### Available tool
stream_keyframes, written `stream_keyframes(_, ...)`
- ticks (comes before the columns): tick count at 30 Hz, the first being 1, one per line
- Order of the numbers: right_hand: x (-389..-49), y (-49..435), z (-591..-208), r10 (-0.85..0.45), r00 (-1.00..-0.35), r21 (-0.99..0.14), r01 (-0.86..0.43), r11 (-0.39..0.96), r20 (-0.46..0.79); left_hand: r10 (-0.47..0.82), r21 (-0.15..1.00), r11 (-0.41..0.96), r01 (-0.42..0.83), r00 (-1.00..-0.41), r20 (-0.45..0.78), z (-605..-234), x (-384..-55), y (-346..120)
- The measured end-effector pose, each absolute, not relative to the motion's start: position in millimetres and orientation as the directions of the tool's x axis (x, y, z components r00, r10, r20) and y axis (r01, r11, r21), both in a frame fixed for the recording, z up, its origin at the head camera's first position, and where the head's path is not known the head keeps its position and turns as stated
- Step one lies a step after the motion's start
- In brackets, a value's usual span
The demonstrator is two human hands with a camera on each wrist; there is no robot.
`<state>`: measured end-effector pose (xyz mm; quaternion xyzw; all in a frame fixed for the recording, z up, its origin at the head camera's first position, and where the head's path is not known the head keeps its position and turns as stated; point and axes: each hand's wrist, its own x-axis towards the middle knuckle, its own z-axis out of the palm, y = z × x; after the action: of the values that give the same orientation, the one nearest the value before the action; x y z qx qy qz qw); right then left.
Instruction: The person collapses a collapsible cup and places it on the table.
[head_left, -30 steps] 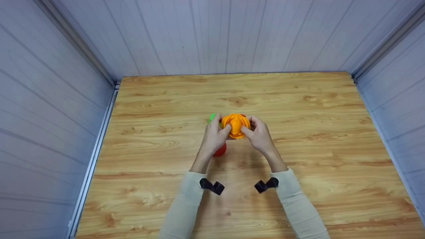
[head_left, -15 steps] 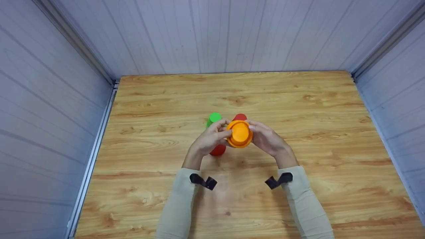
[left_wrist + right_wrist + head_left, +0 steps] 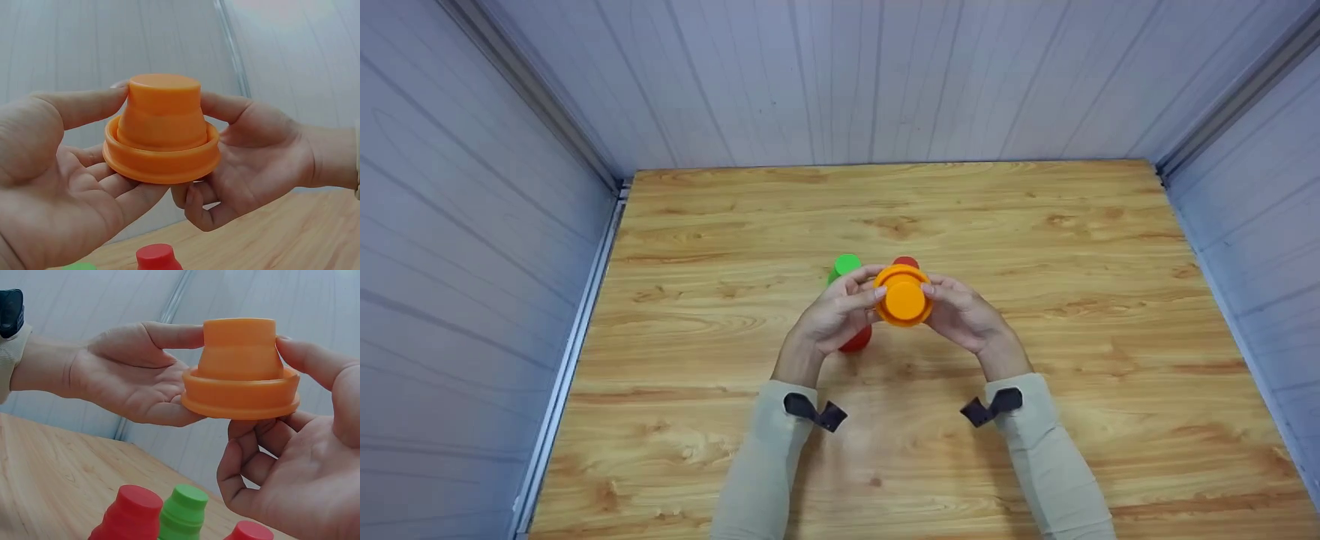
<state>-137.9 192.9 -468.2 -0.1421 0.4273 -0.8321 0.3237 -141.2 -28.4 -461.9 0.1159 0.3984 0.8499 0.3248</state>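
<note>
Both the left hand (image 3: 834, 316) and the right hand (image 3: 964, 319) are pinching an orange collapsible cup (image 3: 904, 298), holding it above the bench (image 3: 697, 300) with its narrow end upward; the thumbs are pressing its sides while other fingers are supporting its folded rim. Lower down, a green cup (image 3: 847, 264), a nearer red cup (image 3: 856, 340) and a farther red cup (image 3: 907, 262) are standing on the bench.

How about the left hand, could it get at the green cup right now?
Probably not: the left hand grips the orange cup alongside the right hand. Freed, it likely could; the green cup stands just beyond, its top uncovered.
</note>
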Motion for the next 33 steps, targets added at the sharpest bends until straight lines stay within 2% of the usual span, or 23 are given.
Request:
stream_keyframes(5,-136.7,194.0,-461.7,-0.666,-0.745,-0.84,0.392,-0.374,-0.051,0.64,0.774,-0.437,-0.458,-0.763,-0.089,-457.7,-142.0,-28.8)
stream_keyframes(9,-134.6,194.9,-455.4,-0.637,-0.767,-0.875,0.358,-0.325,-0.077,0.625,0.802,-0.412,-0.433,-0.774,-0.097,-452.9,-141.8,-29.0)
stream_keyframes(17,-132.3,196.9,-443.8,-0.536,-0.841,-0.967,0.192,-0.169,-0.074,0.569,0.893,-0.362,-0.269,-0.822,-0.017,-444.8,-139.6,-24.0)
stream_keyframes(26,-129.9,189.1,-443.9,-0.4,-0.916,-0.999,0.048,-0.007,-0.041,0.457,0.949,-0.287,-0.134,-0.889,0.012,-445.1,-141.3,-17.9)
stream_keyframes(30,-130.6,187.0,-446.6,-0.342,-0.94,-1.0,0.008,0.025,-0.016,0.461,0.948,-0.283,-0.143,-0.887,0.004,-445.0,-140.8,-18.2)
stream_keyframes(33,-131.9,185.9,-448.4,-0.32,-0.947,-1.0,0.0,0.024,-0.007,0.49,0.915,-0.346,-0.205,-0.871,-0.01,-446.7,-139.4,-21.4)
